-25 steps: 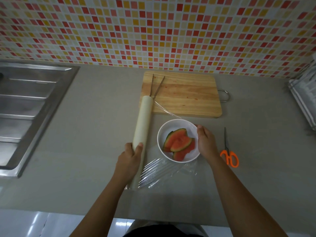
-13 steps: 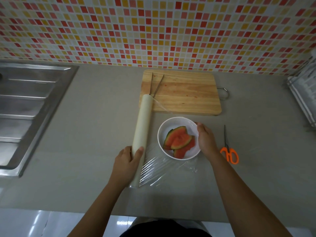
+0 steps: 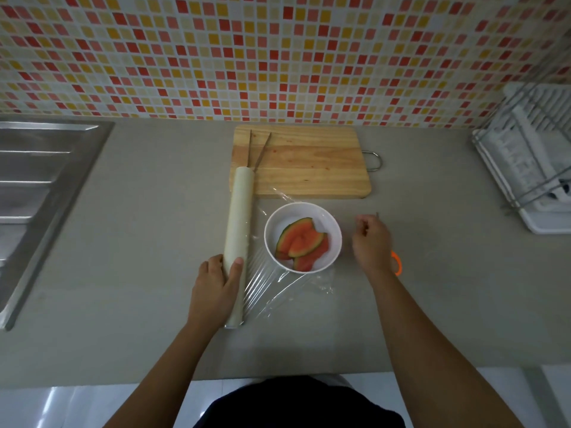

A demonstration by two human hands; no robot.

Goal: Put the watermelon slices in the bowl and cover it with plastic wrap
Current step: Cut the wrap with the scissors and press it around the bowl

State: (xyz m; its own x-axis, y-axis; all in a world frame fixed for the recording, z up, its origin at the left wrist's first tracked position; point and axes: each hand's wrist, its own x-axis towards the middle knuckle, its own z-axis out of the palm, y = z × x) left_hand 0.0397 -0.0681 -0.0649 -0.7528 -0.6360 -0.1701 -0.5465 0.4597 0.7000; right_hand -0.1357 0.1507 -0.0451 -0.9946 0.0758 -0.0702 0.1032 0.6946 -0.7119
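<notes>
Since half a second ago the right hand (image 3: pixel 372 242) has come off the rim of the round white bowl (image 3: pixel 335 230) and swung out to the right, over the orange-handled scissors (image 3: pixel 396 263) lying on the grey countertop (image 3: pixel 139 273). Its fingers are loosely curled with nothing clearly in them, though a thin grey tip shows just above the knuckles and I cannot tell whether it touches that.

Three red, green-rinded watermelon slices (image 3: pixel 301 244) already sit inside the bowl, which stands near the middle of the countertop, just in front of the near edge of the wooden cutting board (image 3: pixel 309 165). So the first half looks done.

The left hand (image 3: pixel 216 288) is wrapped around the near end of the long cream roll of plastic wrap (image 3: pixel 238 230), pinning it just left of the bowl. A clear sheet of film (image 3: pixel 278 291) runs from the roll across the bowl and bunches on the countertop toward the front edge. It seems draped rather than sealed, and uncut from the roll.

By my reckoning, cutting the film and pressing it down around the rim are left.
</notes>
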